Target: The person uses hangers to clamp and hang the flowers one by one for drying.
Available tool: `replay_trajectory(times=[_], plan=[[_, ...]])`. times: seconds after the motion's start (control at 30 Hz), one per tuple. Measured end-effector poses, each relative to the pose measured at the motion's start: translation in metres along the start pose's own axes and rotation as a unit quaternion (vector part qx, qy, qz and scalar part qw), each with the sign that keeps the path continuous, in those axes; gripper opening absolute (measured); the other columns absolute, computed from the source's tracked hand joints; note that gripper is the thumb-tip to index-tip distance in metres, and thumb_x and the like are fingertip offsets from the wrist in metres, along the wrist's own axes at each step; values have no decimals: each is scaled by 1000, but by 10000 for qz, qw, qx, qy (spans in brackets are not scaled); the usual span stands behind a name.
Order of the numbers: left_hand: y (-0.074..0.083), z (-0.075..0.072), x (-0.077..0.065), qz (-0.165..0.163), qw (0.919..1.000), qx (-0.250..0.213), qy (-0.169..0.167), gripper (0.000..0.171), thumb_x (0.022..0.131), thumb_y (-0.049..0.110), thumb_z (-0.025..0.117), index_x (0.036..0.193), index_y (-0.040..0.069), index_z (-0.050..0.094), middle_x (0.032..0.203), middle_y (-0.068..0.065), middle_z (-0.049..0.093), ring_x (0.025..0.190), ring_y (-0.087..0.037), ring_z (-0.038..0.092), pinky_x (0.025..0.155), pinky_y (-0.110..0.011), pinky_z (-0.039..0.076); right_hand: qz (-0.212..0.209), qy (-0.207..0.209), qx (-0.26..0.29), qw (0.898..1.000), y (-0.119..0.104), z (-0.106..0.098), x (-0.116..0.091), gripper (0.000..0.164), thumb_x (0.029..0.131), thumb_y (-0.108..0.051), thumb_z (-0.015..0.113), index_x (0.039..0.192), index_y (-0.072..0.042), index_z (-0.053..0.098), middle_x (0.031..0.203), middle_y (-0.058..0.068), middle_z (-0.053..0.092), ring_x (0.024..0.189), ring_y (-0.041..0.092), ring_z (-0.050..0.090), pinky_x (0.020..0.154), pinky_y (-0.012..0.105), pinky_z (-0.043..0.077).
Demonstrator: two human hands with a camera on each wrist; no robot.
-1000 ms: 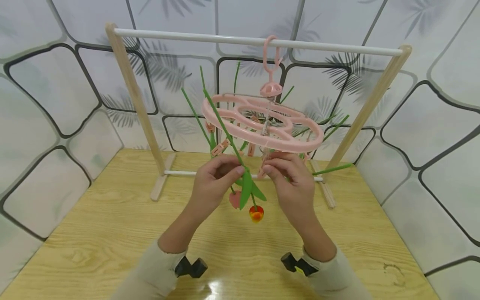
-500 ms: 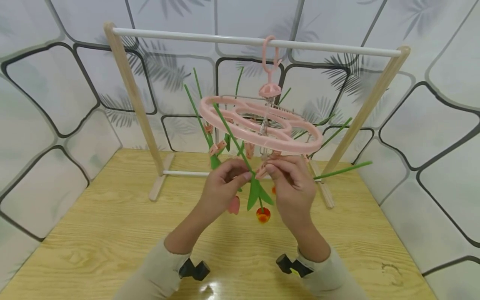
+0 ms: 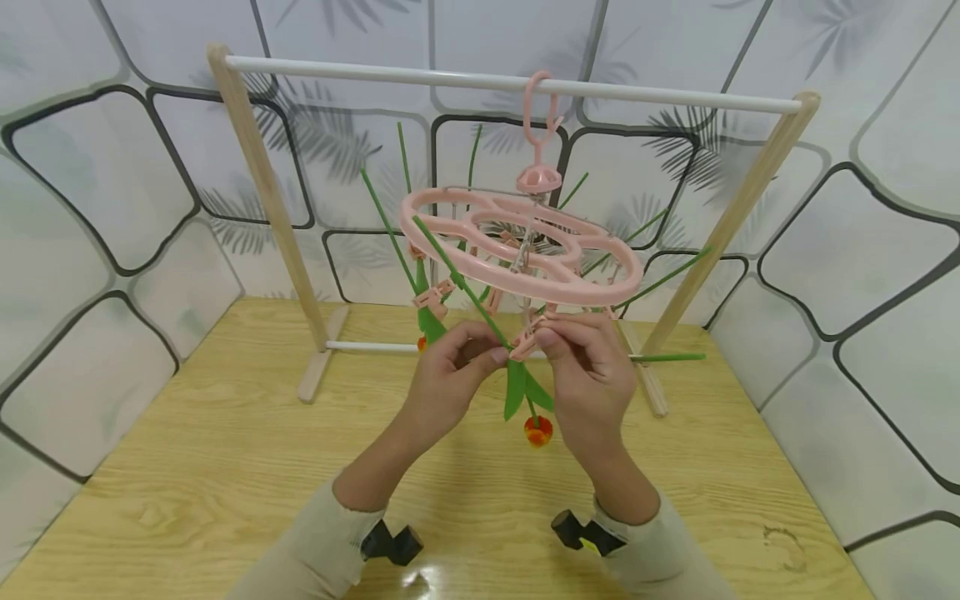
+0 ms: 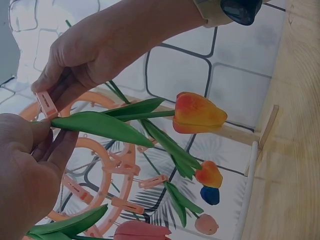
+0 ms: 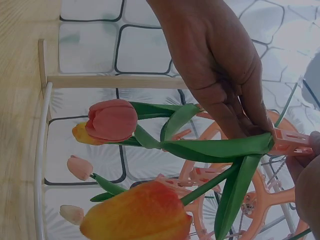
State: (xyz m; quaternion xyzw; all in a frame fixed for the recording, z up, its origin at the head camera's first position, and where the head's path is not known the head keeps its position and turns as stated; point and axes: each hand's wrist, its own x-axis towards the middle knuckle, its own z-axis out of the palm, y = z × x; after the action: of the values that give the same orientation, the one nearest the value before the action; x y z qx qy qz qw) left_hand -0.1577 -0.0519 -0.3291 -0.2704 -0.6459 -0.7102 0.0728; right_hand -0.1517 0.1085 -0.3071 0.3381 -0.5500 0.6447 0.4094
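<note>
My left hand [image 3: 450, 375] pinches the green stem of an artificial orange-red tulip [image 3: 538, 432] near its leaves, the flower hanging head down. A pink clothespin [image 3: 527, 343] is squeezed between the thumb and fingers of my right hand [image 3: 596, 375]. In the right wrist view, the clothespin [image 5: 290, 142] has its jaw end right at the stem, where the leaves begin. It hangs from the front of a pink oval clip hanger [image 3: 585, 292], just above both hands. The same tulip [image 4: 200, 112] shows large in the left wrist view, its leaves beside my left fingers.
The hanger hooks over the white bar [image 3: 337, 73] of a wooden stand [image 3: 270, 196]. More pink clips [image 3: 433, 296] hold several upside-down tulips, including a pink-red one [image 5: 112, 120], with stems sticking out around the ring. Below lies a wood-grain table [image 3: 225, 467].
My left hand has moved right and slightly down, bringing the tulip's stem to the clothespin. The right hand has stayed nearly in place. The hanger and its hanging tulips have swayed a little.
</note>
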Motion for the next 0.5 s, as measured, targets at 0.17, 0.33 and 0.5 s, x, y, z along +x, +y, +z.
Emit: replay_trajectory(times=[0.17, 0.33, 0.5], plan=[[1, 0, 0, -112, 9999, -13, -11, 12, 99, 4, 62, 109, -3, 61, 102, -19, 67, 85, -8, 66, 84, -27, 58, 76, 87, 10, 9999, -1, 0, 1, 22, 93, -1, 69, 90, 21, 67, 99, 8, 66, 93, 22, 65, 70, 21, 58], [1, 0, -1, -108, 9998, -146, -70, 14, 100, 6, 63, 108, -5, 59, 102, -13, 67, 95, -10, 68, 87, -30, 58, 176, 156, -13, 9997, -2, 0, 0, 21, 93, 0, 69, 90, 21, 66, 99, 8, 67, 95, 23, 65, 74, 24, 59], [1, 0, -1, -175, 9996, -192, -82, 15, 100, 8, 62, 108, -4, 59, 100, -1, 66, 96, -10, 68, 89, -37, 59, 304, 261, -157, 9991, -3, 0, -1, 19, 92, 0, 69, 91, 19, 67, 98, 6, 68, 96, 21, 66, 77, 24, 59]])
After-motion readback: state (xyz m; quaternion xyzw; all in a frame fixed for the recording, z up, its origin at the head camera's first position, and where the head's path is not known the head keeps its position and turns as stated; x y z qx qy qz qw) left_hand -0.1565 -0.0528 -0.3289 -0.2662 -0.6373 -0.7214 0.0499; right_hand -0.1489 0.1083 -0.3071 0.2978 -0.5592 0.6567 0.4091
